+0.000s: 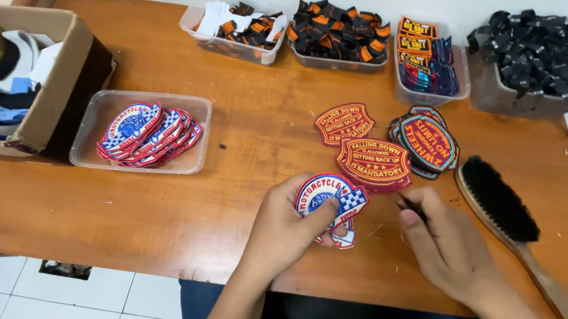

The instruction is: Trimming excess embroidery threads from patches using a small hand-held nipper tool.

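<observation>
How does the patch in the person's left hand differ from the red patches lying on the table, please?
The round patch is white, blue and red with a chequered part; the red patches are red with orange lettering and edging. The round patch is gripped in the left hand; the red patches lie flat on the table. Both are embroidered.

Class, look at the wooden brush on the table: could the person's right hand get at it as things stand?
Probably yes. The wooden brush lies beside the right hand with nothing between, though that hand already pinches a small dark tool.
</observation>
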